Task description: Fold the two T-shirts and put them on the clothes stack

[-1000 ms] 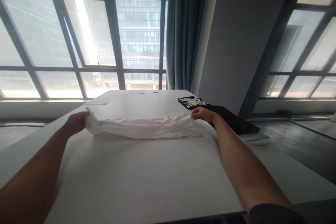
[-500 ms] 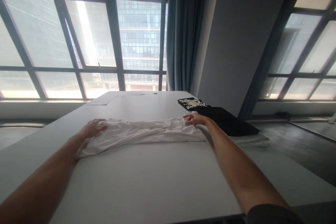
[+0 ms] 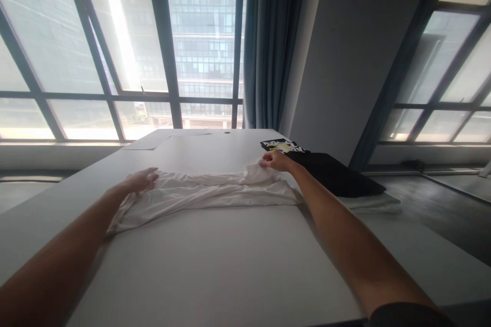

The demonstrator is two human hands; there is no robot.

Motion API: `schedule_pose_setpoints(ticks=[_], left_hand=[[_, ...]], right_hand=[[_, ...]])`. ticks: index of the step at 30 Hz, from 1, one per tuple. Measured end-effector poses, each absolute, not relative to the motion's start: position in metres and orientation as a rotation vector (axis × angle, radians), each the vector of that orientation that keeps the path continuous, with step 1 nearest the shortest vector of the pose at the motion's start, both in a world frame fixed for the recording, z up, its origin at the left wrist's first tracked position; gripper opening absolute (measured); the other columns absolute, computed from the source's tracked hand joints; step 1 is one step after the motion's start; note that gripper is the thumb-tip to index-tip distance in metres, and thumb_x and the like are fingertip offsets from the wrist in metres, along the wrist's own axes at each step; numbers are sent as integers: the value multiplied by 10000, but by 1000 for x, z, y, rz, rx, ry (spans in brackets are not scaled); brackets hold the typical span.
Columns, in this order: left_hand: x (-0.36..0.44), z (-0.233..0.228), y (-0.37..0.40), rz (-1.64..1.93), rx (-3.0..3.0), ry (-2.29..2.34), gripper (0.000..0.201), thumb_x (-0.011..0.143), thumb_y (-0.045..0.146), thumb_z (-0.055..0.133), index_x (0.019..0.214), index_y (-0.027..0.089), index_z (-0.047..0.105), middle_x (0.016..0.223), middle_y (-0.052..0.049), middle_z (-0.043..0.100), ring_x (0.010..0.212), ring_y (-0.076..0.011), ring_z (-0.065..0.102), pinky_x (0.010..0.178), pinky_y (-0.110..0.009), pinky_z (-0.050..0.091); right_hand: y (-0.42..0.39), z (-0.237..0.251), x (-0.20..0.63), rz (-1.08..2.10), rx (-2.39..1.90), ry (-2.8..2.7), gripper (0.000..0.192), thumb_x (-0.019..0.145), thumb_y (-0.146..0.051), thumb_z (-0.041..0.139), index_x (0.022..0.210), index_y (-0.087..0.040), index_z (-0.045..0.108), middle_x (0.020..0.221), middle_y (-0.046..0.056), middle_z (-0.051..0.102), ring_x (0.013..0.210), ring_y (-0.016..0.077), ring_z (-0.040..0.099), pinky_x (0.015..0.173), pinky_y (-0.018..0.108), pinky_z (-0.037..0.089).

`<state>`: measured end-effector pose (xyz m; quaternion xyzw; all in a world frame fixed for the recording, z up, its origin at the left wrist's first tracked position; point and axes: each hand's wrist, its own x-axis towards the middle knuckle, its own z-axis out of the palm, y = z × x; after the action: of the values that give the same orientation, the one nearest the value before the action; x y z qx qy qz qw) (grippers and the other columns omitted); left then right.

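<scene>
Windows (image 3: pixel 201 46) stand at 11 o'clock beyond our table (image 3: pixel 215 265). On it, a white cloth (image 3: pixel 215 196) lies lengthwise, 9 to 3 o'clock, between our left hand (image 3: pixel 141 181), loosely open, contact unclear, and our right hand (image 3: pixel 276 160), whose grip pinches its far edge toward 1 o'clock.

Left fingers (image 3: pixel 149 173) blurred; dark sleeve (image 3: pixel 406 315) cut by bottom edge.

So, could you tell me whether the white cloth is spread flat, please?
No: the white cloth lies bunched in a wrinkled strip, with the right hand holding part raised.
</scene>
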<state>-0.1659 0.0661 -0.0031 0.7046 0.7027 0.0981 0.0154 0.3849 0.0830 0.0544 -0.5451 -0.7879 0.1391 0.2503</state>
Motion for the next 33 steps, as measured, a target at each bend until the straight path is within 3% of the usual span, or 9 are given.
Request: schedule_pose_setpoints(ticks=[4, 7, 9, 12, 17, 21, 23, 28, 33], left_hand=[[-148, 1, 86, 263, 2303, 2103, 680, 809, 493, 556, 1433, 225, 544, 1269, -128, 694, 1177, -327, 631, 1019, -448, 458], [-146, 15, 101, 102, 2355, 1927, 459, 726, 411, 608, 1114, 211, 748, 1054, -92, 762, 966, -279, 689, 885, -374, 511], [-149, 28, 111, 43, 2380, 1866, 314, 667, 375, 632, 883, 200, 779, 921, -80, 767, 870, -270, 686, 826, -357, 520], [-153, 51, 127, 22, 2427, 1798, 264, 642, 368, 643, 798, 198, 770, 868, -75, 757, 850, -275, 675, 818, -364, 522], [-150, 82, 161, 188, 2305, 2062, 295, 714, 335, 634, 902, 158, 777, 1000, -88, 752, 956, -291, 666, 880, -369, 512], [-141, 77, 182, 363, 2164, 2336, 470, 840, 325, 526, 1196, 59, 680, 1224, -181, 690, 1115, -364, 620, 950, -470, 483], [-134, 63, 187, 390, 2104, 2387, 534, 860, 342, 504, 1302, 63, 613, 1212, -193, 701, 1108, -352, 646, 945, -444, 499], [-112, 23, 176, 141, 2169, 2225, 523, 845, 492, 494, 1160, 144, 725, 1164, -170, 736, 1064, -340, 687, 910, -401, 522], [-110, -3, 156, -52, 2199, 2164, 841, 831, 703, 395, 1328, 68, 633, 1376, -247, 602, 1239, -415, 580, 1017, -483, 451]], right_hand=[[92, 65, 382, 317, -1399, -2098, 274, 758, -411, 660, 816, -145, 694, 698, -8, 599, 641, 123, 502, 606, 246, 384], [103, 77, 386, 367, -1432, -2133, 268, 741, -397, 697, 830, -144, 713, 710, 7, 628, 652, 130, 536, 602, 242, 394], [116, 88, 392, 388, -1471, -2156, 288, 711, -412, 750, 825, -149, 731, 745, 22, 665, 676, 141, 571, 615, 242, 413], [147, 105, 399, 383, -1560, -2156, 324, 661, -434, 818, 813, -156, 745, 746, 27, 692, 673, 153, 601, 608, 238, 440], [212, 120, 387, 318, -1657, -1890, 366, 799, -420, 743, 993, -109, 752, 782, 101, 737, 768, 218, 691, 693, 265, 525], [240, 107, 367, 107, -1830, -1744, 516, 898, -392, 628, 1292, -59, 645, 1225, 195, 688, 1176, 298, 631, 947, 317, 496], [239, 93, 359, 116, -1932, -1861, 610, 902, -421, 627, 1380, -45, 580, 1339, 217, 621, 1286, 312, 559, 1018, 317, 453], [207, 50, 347, 353, -1879, -2361, 651, 857, -503, 679, 1426, -205, 576, 1426, 106, 582, 1300, 287, 552, 1060, 294, 423], [175, 19, 346, 501, -1917, -2504, 773, 867, -586, 642, 1504, -182, 476, 1533, 146, 451, 1379, 326, 465, 1138, 372, 356]])
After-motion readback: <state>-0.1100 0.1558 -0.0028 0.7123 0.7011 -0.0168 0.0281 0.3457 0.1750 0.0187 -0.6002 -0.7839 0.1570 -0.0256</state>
